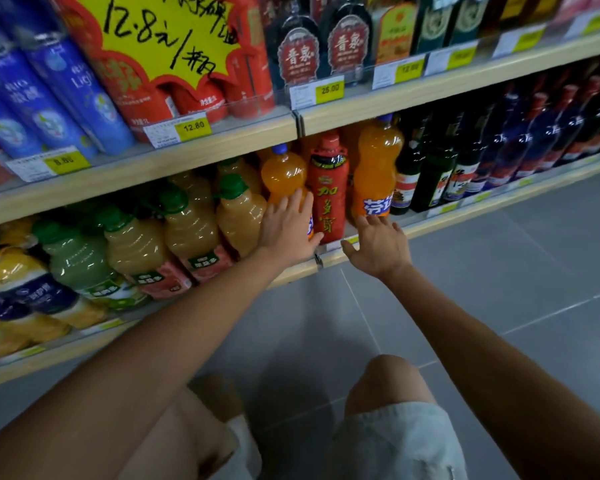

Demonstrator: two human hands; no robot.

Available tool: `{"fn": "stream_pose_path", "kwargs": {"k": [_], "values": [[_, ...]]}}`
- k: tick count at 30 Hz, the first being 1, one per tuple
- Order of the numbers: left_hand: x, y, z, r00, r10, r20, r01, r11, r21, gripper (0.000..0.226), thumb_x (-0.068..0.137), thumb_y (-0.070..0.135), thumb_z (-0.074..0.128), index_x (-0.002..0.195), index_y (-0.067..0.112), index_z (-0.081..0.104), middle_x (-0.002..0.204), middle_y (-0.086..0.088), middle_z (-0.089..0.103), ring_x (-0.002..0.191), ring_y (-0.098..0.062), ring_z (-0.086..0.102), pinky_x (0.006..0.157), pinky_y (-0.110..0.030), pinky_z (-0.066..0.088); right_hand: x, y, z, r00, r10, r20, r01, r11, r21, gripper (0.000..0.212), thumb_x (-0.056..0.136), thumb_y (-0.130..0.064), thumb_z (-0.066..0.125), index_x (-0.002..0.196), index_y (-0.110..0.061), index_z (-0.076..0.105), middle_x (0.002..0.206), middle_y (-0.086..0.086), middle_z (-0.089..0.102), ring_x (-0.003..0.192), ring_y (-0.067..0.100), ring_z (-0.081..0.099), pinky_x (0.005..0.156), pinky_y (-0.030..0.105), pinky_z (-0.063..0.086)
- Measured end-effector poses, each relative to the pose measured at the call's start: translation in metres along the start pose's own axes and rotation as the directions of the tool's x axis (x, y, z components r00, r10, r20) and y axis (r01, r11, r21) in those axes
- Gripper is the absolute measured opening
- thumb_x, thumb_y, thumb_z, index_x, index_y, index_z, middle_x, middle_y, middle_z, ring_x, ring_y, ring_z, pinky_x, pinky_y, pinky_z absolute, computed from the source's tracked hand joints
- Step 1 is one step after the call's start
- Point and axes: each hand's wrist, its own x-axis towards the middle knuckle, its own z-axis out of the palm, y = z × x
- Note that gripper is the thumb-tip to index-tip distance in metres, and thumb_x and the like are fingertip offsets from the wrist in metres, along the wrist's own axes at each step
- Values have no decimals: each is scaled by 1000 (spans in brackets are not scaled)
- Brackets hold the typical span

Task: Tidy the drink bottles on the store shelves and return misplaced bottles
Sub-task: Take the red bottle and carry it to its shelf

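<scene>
The red bottle [327, 188] stands upright at the front of the lower shelf [440, 221], between two orange bottles. The left hand [288, 230] lies flat against the left orange bottle [283, 174], fingers straight, gripping nothing. The right hand [378, 244] is spread wide and holds nothing, its fingertips at the base of the right orange bottle [376, 164]. Green-capped juice bottles [191, 223] stand to the left.

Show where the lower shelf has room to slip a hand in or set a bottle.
Only a narrow slit between the red bottle and the right orange bottle, above the right hand. Juice bottles beside the left hand and wine bottles further right stand packed. The tiled floor below is bare.
</scene>
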Motion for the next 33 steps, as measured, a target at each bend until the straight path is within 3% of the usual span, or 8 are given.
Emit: {"fn": "stream_pose_path", "kwargs": {"k": [3,7,11,19,25,28,31,33], "values": [[34,11,-2,992,62,-109,-64,998,-15,85,86,53,54,149,11,16,156,-13,19,139,-32,26,109,-45,29,14,12,3,998,62,-25,-61,997,54,50,89,-47,48,123,-10,47,121,14,57,115,33,49,96,42,37],[78,21,8,982,142,-128,-136,989,50,90,85,51,55,150,11,7,158,-14,6,144,-32,11,114,-45,21,24,19,15,994,110,-9,-109,989,95,52,89,-46,48,127,-10,43,125,13,54,118,33,47,97,43,36],[114,25,19,991,115,-70,-112,993,35,85,85,45,57,149,8,13,152,-17,25,140,-33,22,114,-42,20,27,26,30,989,147,3,-147,983,107,52,88,-45,49,126,-10,41,124,14,53,117,33,47,96,44,38],[109,21,13,986,71,-150,-72,997,1,38,89,36,53,118,12,52,120,-8,59,116,-27,48,94,-42,35,42,14,55,981,186,57,-194,962,194,56,86,-48,54,126,-11,40,124,11,54,117,31,49,97,44,40],[80,25,-24,990,42,-136,-89,927,-364,18,88,30,55,84,14,62,90,-9,67,88,-27,61,74,-33,45,60,-7,67,958,267,108,-283,806,519,105,75,-52,70,148,-9,8,144,15,35,130,35,37,100,49,40],[61,30,-29,994,53,-94,-90,891,-444,18,88,29,55,78,16,62,76,-1,63,71,-16,57,64,-30,49,64,-11,72,957,269,110,-279,748,602,119,69,-53,75,149,-10,-2,151,13,24,137,34,28,106,51,35],[59,26,-42,988,-14,-151,-63,868,-492,30,86,28,56,58,21,46,53,7,44,50,-3,41,45,-22,32,64,-12,74,973,210,98,-223,735,640,123,65,-55,77,150,-13,-1,153,8,22,140,30,25,108,53,33],[61,26,-60,972,-70,-224,-61,846,-529,35,82,27,57,52,18,40,47,5,38,45,-3,37,43,-22,24,65,-14,71,979,196,48,-173,696,696,124,61,-52,81,149,-13,3,152,8,26,138,28,29,107,52,35]]}}
